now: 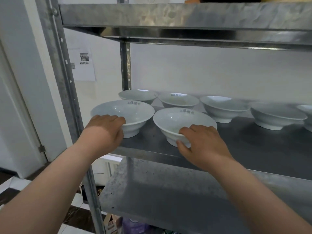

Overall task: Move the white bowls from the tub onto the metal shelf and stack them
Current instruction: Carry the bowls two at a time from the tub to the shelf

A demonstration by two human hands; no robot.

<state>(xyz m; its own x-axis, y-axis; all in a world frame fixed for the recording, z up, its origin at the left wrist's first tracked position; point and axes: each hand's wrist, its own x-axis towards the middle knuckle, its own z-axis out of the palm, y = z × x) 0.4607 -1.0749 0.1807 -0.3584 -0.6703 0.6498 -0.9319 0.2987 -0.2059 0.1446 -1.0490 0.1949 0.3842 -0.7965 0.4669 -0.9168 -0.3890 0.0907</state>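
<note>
Through the head camera I am looking at the metal shelf (253, 149), with both hands reaching in over its front edge. My left hand (108, 128) is gripping the near rim of the left front bowl (125, 114), its fingers (118, 119) curling over the lip and clamping on it. The thumb is hidden, so I cannot tell where it is bearing. My right hand (204, 142) is pinching the near rim of the right front bowl (182, 120), with the fingers hooking inside and the thumb pressing the outer wall just above the foot.

I am judging that the rim is being pinched because these wide, flaring walls are offering little else to grasp, and because that hold is leaving the foot free to sit flat. Both bowls are standing upright on the shelf, just beside each other.

The bowls are showing as glazed, pale white and shallow, each with a narrow foot and dark characters printed inside the far wall. A back row of bowls (224, 107) is standing singly behind them, the last one cut off by the frame edge. Nothing is stacked yet, so I am judging the stacking to be ahead. The tub is not showing.
</note>
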